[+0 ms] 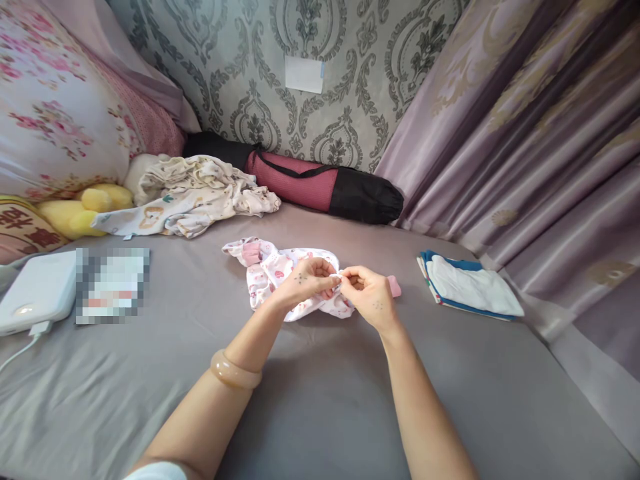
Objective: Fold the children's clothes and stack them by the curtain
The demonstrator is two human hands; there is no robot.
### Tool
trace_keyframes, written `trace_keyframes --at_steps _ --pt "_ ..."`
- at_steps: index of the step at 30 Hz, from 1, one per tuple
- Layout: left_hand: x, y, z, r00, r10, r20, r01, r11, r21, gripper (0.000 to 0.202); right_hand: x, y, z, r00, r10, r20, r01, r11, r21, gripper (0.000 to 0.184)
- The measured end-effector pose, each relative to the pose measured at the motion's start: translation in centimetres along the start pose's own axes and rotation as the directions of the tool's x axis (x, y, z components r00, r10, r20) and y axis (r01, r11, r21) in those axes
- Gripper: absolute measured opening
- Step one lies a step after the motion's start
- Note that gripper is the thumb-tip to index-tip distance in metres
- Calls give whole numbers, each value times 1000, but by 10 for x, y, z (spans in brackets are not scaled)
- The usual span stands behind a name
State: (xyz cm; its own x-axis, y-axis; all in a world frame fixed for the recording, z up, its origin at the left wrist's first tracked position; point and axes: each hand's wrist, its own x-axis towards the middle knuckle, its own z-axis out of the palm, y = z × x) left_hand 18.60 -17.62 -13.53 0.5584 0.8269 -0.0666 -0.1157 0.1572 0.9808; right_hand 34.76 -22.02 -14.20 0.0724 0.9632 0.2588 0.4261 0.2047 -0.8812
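Observation:
A small white baby garment (273, 267) with a pink print and pink cuffs lies crumpled on the grey bed sheet (310, 400). My left hand (305, 280) pinches a fold of it at its right side, fingers closed. My right hand (367, 293) meets it there, fingers also pinched on the same cloth edge. A pink cuff (395, 285) pokes out just right of my right hand. A pale bangle (235, 370) sits on my left wrist.
A folded stack of white and blue cloth (470, 285) lies at the right. A heap of printed clothes (195, 193) and a red-black roll bag (325, 187) sit at the back. A white device with cable (37, 293) and yellow plush toy (85, 207) are left; curtain (525, 133) right.

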Motion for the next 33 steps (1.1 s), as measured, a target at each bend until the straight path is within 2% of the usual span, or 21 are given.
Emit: trace_keyframes --at_steps 7,15,18,24,33 --pt "-2 4 -2 1000 -21 17 22 999 -33 33 2 0 -1 992 109 57 -120 962 247 19" --pt "-1 2 -1 1000 4 30 -2 996 -84 35 6 -1 1 977 210 42 -207 879 431 36" --pt "0 0 -1 1000 6 10 -5 996 -84 34 7 -2 2 970 235 55 -232 848 476 36" --pt "0 -1 -4 999 36 -6 -36 996 -76 30 6 -7 -1 972 212 103 -236 857 459 36" --pt "-1 0 -2 998 30 -49 -36 992 -119 30 3 -12 4 982 185 39 -187 921 340 35"
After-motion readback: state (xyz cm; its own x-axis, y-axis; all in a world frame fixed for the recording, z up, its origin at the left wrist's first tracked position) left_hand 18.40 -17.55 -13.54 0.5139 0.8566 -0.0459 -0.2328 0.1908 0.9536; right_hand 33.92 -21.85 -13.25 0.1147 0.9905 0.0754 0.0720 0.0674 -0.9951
